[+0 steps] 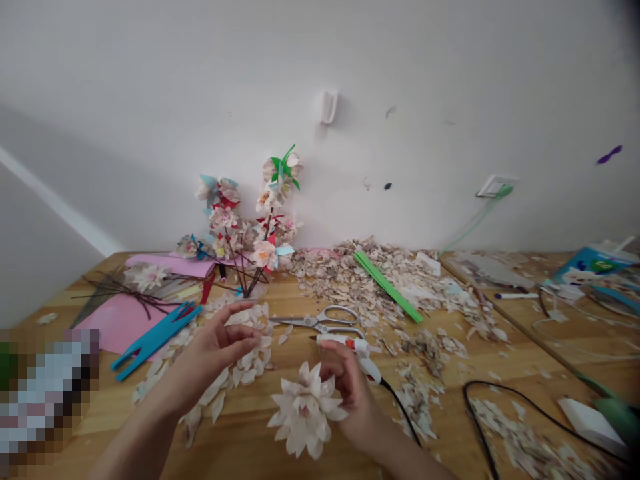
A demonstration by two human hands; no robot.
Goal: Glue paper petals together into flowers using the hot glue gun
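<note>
Near the front edge of the table, my right hand point(347, 393) is closed around the back of a layered white flower point(303, 412) with a pinkish centre. Its fingers hide where the flower is gripped. My left hand point(225, 340) hovers over a spread of loose pale petals point(220, 380). Thumb and index finger meet at a small pale petal point(264, 341), while another finger stays extended. Beyond my hands lie metal scissors point(320, 320) with grey handles. A white glue gun point(369, 367) with an orange part rests just behind my right hand, its black cord trailing toward me.
Made-up flowers on stems point(265, 253) stand against the wall. Blue strips point(155, 340), pink sheets point(130, 320) and dark sticks point(135, 293) lie left. Heaped dry flakes point(325, 270) and a green strip point(387, 287) sit behind. Cords and a blue package point(585, 267) are right.
</note>
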